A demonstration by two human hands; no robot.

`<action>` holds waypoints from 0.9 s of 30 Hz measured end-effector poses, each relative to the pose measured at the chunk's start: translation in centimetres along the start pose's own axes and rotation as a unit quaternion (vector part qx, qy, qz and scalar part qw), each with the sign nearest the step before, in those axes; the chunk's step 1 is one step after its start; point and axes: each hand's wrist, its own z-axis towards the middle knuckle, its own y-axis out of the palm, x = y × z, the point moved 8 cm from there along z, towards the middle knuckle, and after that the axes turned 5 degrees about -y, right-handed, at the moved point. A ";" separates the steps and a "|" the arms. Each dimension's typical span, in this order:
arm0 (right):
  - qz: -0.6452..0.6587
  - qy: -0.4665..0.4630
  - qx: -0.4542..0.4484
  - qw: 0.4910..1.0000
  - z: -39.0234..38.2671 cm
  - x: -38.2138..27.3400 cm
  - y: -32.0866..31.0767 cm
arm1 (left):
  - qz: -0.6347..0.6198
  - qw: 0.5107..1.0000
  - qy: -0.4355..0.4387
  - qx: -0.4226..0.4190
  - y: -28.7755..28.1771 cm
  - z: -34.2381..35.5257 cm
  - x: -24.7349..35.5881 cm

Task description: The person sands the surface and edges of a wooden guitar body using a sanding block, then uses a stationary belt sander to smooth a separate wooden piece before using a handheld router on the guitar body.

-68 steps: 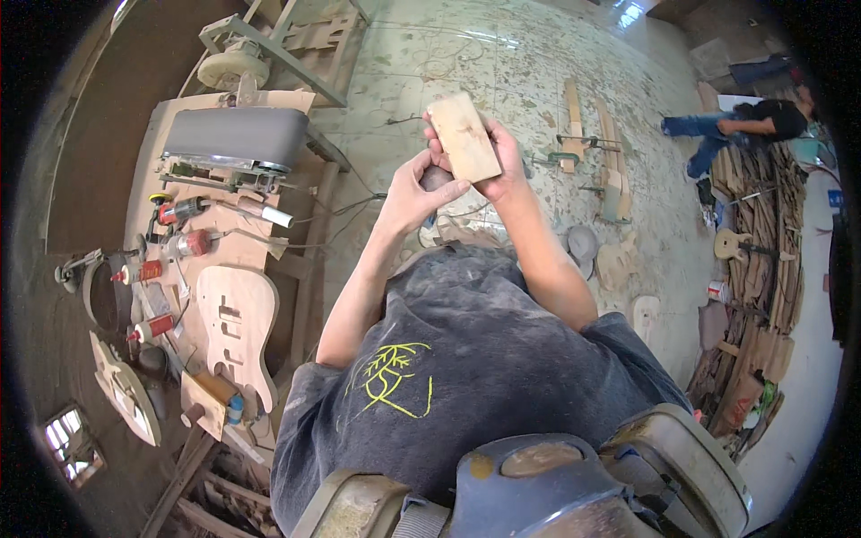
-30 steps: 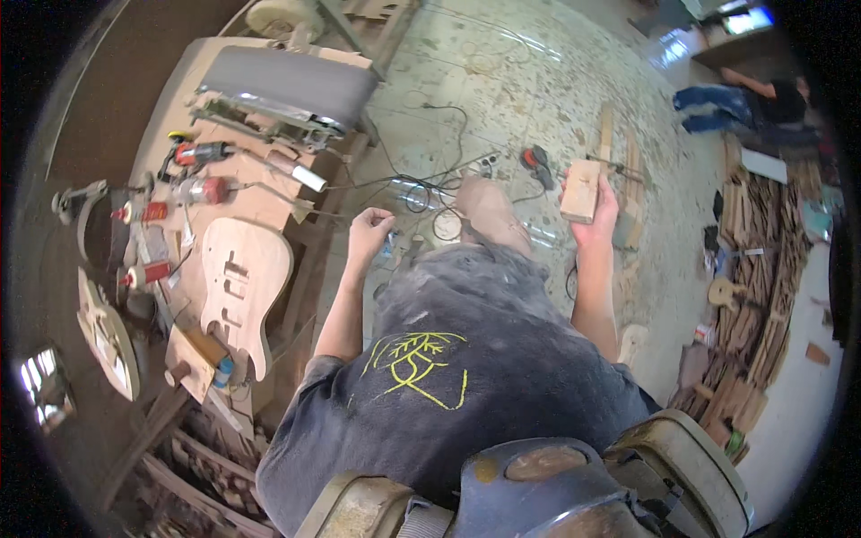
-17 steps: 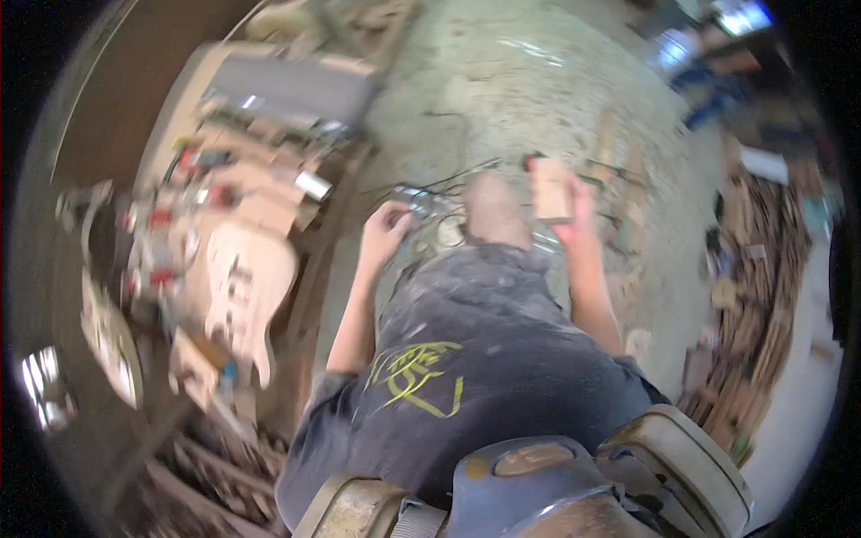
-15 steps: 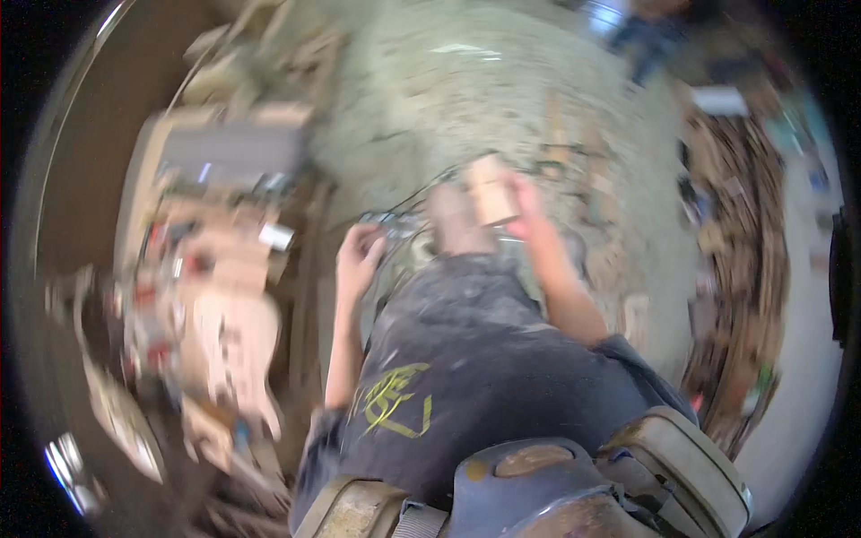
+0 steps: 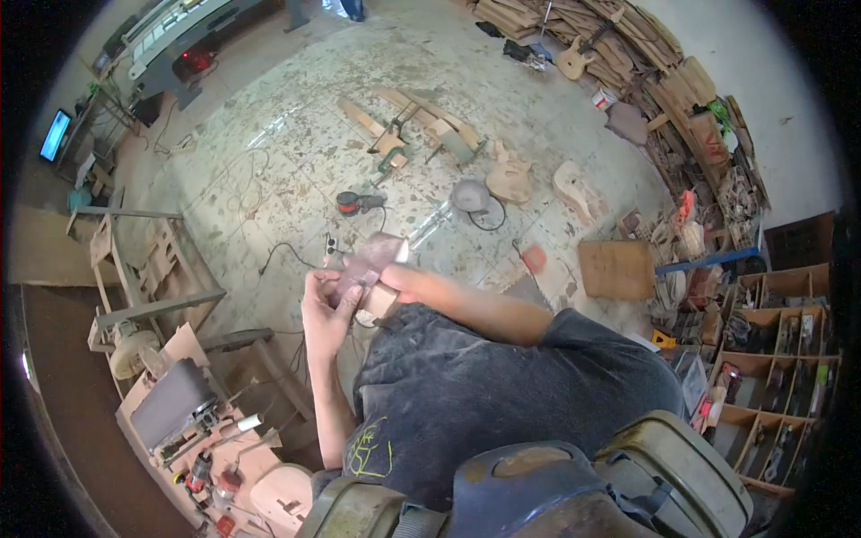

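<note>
In front of my torso, my left hand (image 5: 326, 314) pinches a reddish-brown sheet that looks like sandpaper (image 5: 372, 260), thumb on its near face. The sheet stands tilted, its upper end leaning right. Just below and against it is a pale wooden block (image 5: 380, 302). My right hand (image 5: 409, 283) comes in from the right and closes on the block. Its fingers are mostly hidden behind the sheet and block.
On the floor ahead lie a corded sander (image 5: 357, 203), a grey round object (image 5: 471, 195), clamped wood pieces (image 5: 391, 143) and guitar bodies (image 5: 508, 177). A cluttered workbench (image 5: 280, 495) stands left, a compartmented shelf (image 5: 760, 359) right. Wood planks (image 5: 596, 45) pile up at the far right wall.
My view has turned, so the surroundings have shifted. My left hand, empty before, has come over to my right hand and grips the sandpaper sheet at the block.
</note>
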 end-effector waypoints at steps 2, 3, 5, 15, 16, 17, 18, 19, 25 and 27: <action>0.015 -0.006 0.020 1.000 -0.8 -2.3 -0.2 | 0.056 0.997 -0.002 0.050 0.3 0.4 0.1; 0.020 0.004 0.017 1.000 -1.0 -3.3 -0.1 | 0.085 0.993 -0.047 0.071 0.2 0.6 -0.2; -0.036 -0.038 -0.053 0.997 -0.6 -5.7 0.7 | 0.111 0.981 -0.107 0.118 0.0 1.0 -1.2; -0.296 -0.134 -0.084 0.942 -0.2 -7.5 2.9 | -0.179 0.904 -0.067 0.383 4.3 -3.5 -3.7; -0.318 -0.092 -0.122 0.936 -0.1 -6.2 3.5 | -0.186 0.892 -0.047 0.408 4.7 -4.8 -3.9; -0.342 -0.057 -0.154 0.925 -0.2 -4.7 4.1 | -0.230 0.861 -0.056 0.450 5.0 -6.4 -5.0; -0.339 -0.030 -0.189 0.921 -0.6 -3.0 5.0 | -0.263 0.838 -0.061 0.474 5.0 -8.1 -5.4; -0.346 0.001 -0.209 0.915 -1.1 -1.0 5.8 | -0.296 0.813 -0.062 0.497 5.0 -10.3 -5.7; -0.486 -0.119 -0.434 0.749 -4.1 6.7 8.6 | -0.248 0.737 0.017 0.628 5.3 -21.2 -5.6; -0.512 -0.162 -0.489 0.688 -5.2 8.2 10.6 | -0.247 0.708 0.040 0.661 5.8 -24.1 -5.1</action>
